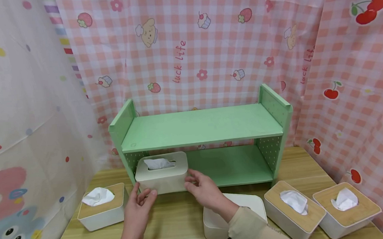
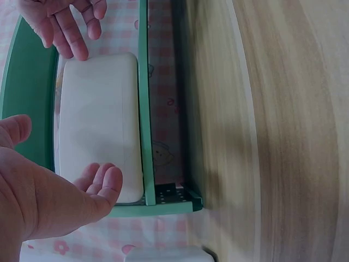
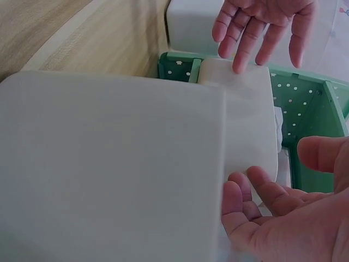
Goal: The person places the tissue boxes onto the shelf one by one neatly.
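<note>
Left hand (image 1: 138,206) and right hand (image 1: 204,189) are held beside the tissue box (image 1: 162,183), fingers relaxed. It is supported by the lower shelf (image 1: 230,165).

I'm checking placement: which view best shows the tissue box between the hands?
The head view: the tissue box shows its top, tissue and front. The left wrist view shows its front, partly behind the left hand; in the right wrist view, a nearer box hides part.
</note>
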Demonstrator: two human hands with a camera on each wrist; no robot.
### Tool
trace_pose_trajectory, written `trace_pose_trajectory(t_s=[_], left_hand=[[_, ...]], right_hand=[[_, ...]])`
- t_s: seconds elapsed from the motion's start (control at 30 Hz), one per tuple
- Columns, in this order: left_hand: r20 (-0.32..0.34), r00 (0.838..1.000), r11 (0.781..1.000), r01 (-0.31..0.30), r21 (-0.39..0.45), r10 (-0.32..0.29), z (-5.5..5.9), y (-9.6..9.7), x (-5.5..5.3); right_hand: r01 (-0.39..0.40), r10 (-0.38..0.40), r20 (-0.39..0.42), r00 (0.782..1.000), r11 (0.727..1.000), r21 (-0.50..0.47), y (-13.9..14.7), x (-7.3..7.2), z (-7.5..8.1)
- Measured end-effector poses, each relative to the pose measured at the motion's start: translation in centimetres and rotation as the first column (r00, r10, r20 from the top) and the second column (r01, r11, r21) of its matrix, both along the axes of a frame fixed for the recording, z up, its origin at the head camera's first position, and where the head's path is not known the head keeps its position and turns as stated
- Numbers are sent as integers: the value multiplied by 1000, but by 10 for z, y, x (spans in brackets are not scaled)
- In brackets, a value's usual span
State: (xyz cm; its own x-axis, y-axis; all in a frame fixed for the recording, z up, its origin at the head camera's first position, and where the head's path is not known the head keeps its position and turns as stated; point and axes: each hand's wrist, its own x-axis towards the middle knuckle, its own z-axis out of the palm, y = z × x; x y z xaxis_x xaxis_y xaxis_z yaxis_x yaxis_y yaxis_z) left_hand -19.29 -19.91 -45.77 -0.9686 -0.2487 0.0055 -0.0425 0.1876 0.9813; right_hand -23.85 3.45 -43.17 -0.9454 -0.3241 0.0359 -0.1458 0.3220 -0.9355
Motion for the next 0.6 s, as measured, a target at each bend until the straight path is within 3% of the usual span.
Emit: trace_pose_trajectory(t_s=[0.6], left_hand=[[-14, 1000, 1000, 2, -2, -2, 4, -1, -11]], right_hand=[[-45, 45, 6, 999, 999, -18, -2, -4, -3]])
